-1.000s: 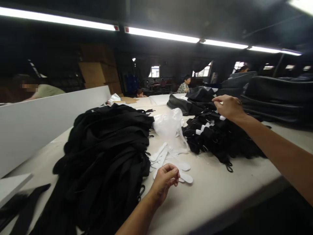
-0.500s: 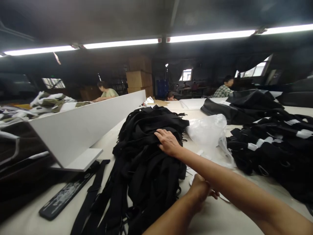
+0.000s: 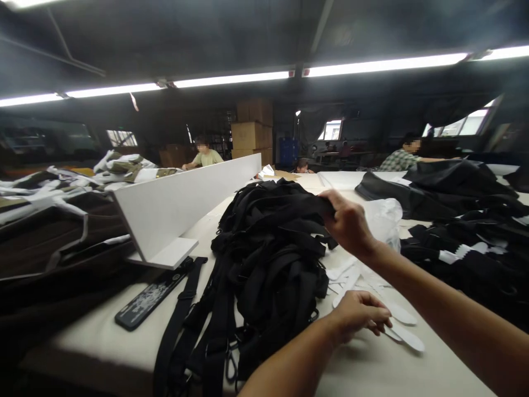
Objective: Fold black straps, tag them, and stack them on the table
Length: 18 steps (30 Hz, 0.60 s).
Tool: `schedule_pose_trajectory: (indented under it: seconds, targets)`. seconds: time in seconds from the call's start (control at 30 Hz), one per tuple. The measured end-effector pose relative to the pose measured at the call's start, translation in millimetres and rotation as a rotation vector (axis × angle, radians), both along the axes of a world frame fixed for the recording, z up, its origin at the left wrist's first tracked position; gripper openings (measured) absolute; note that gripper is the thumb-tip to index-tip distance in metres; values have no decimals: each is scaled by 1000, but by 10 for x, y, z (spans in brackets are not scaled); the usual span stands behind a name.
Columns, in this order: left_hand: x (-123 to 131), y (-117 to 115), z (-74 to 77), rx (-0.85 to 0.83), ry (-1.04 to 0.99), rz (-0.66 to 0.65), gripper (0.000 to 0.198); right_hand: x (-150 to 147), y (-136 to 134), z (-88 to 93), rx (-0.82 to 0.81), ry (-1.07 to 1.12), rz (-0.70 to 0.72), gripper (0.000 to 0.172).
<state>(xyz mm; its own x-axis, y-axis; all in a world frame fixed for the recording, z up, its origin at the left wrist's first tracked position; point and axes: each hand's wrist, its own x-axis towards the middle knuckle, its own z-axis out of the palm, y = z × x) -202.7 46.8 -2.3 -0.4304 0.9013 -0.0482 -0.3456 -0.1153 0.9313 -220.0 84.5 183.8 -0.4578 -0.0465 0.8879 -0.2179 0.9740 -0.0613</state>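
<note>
A heap of black webbing straps [image 3: 273, 242] with metal hooks and buckles lies on the table before me. At the heap's upper right, my right hand [image 3: 349, 220] is closed on a black strap [image 3: 318, 208] and lifts its end. My left hand [image 3: 363, 315] is low and to the right of the heap, with its fingers pinched on white paper strips [image 3: 407, 335] with rounded ends. More loose white strips [image 3: 347, 284] lie on the table just beyond that hand. A few straps [image 3: 177, 314] trail off the heap toward the front left.
A white upright board [image 3: 190, 207] stands to the left, with a dark phone-like case [image 3: 152, 300] beside its foot. Clear plastic [image 3: 384, 220] and black straps with white bands [image 3: 463, 253] lie to the right. Brown fabric [image 3: 53, 237] is piled left. Co-workers [image 3: 209, 157] sit farther back.
My right hand has gone from lying on the heap to its right edge and taken hold of a strap. My left hand has shifted slightly right; the view has turned left.
</note>
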Motion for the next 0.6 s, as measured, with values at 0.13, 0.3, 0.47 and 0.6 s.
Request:
schedule_pose_trajectory:
  seconds: [0.13, 0.3, 0.47, 0.6]
  targets:
    - [14, -78, 169, 103, 32, -49, 55, 807, 3, 540, -97, 121, -17, 12]
    - [291, -308, 553, 399, 146, -467, 95, 1740, 81, 696, -52, 116, -52, 13]
    - [685, -752, 986, 403, 236, -159, 48, 2453, 198, 427, -188, -116, 6, 22]
    - [955, -1198, 1022, 112, 494, 360, 34, 2987, 230, 6, -426, -304, 172, 33]
